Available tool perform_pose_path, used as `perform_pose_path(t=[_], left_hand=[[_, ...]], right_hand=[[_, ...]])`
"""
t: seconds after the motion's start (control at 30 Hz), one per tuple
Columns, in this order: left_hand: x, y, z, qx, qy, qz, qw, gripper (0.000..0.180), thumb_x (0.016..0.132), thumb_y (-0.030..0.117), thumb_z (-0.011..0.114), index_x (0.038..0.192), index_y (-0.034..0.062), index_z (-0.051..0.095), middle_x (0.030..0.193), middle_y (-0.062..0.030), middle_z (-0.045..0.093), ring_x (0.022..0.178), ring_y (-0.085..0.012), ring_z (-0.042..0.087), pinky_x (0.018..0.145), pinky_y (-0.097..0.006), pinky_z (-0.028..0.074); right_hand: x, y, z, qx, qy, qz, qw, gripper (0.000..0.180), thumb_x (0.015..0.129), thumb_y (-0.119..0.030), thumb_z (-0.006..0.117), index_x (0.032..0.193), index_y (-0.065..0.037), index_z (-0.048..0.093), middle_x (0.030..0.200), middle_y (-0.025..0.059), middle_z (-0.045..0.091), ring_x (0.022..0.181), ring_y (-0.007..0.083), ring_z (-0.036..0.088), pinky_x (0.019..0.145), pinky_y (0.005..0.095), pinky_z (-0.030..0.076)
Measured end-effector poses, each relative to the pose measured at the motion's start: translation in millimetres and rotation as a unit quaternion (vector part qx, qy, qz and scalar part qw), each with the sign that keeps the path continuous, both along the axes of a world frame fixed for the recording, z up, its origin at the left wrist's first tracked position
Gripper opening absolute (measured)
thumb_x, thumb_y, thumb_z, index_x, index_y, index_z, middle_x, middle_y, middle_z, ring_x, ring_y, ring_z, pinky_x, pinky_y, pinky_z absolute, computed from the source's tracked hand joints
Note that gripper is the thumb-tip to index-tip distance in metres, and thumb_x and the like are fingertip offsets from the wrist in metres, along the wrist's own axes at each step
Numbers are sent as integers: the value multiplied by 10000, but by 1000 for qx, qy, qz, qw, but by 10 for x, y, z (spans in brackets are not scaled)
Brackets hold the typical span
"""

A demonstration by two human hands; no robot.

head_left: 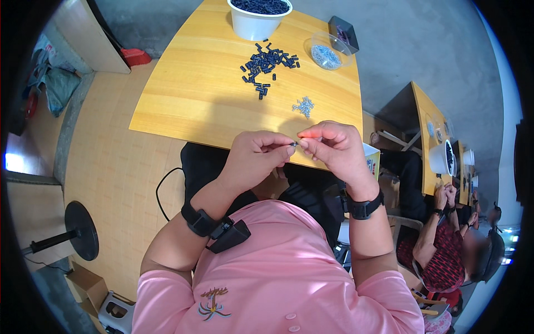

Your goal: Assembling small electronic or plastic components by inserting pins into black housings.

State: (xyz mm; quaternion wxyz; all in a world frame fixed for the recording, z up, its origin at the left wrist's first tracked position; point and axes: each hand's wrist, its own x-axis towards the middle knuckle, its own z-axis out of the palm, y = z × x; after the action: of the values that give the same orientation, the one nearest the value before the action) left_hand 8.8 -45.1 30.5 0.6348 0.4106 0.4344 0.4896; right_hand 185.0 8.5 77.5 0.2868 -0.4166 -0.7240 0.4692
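My left hand (250, 158) and my right hand (336, 149) meet just over the table's near edge, fingertips almost touching. Between the left thumb and forefinger is a small black part (293, 144), mostly covered by the fingers. The right thumb and forefinger are pinched together against its end; what they hold, if anything, is too small to make out. Beyond the hands lies a little heap of small silvery pieces (304, 106), perhaps screws. Farther off, a loose pile of short black cylindrical parts (268, 62) spreads over the wooden table (183, 83).
A white tub (256, 25) of black parts stands at the far edge. Right of it are a clear round container (327, 57) of silvery pieces and a dark box (344, 34). A box (371, 158) stands by the right edge. Another person (445, 245) works at a table further right.
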Motion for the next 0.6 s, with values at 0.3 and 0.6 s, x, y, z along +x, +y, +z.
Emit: perform_pose_path(t=[0.3, 0.6], left_hand=[[21, -8, -37, 8, 13, 26, 1000, 173, 826, 115, 654, 949, -7, 651, 740, -35, 649, 649, -56, 587, 593, -185, 475], [-1, 23, -28, 27, 32, 49, 998, 163, 833, 108, 644, 949, -7, 652, 740, -24, 640, 651, -55, 585, 590, -185, 474]], right_hand=[[-48, 16, -60, -47, 39, -1, 998, 85, 794, -15, 660, 876, 5, 671, 709, 11, 613, 601, 49, 552, 534, 182, 447], [-120, -17, -177, -100, 111, -54, 987, 106, 808, -25, 651, 906, 14, 657, 749, 33, 636, 625, 57, 579, 531, 178, 483]])
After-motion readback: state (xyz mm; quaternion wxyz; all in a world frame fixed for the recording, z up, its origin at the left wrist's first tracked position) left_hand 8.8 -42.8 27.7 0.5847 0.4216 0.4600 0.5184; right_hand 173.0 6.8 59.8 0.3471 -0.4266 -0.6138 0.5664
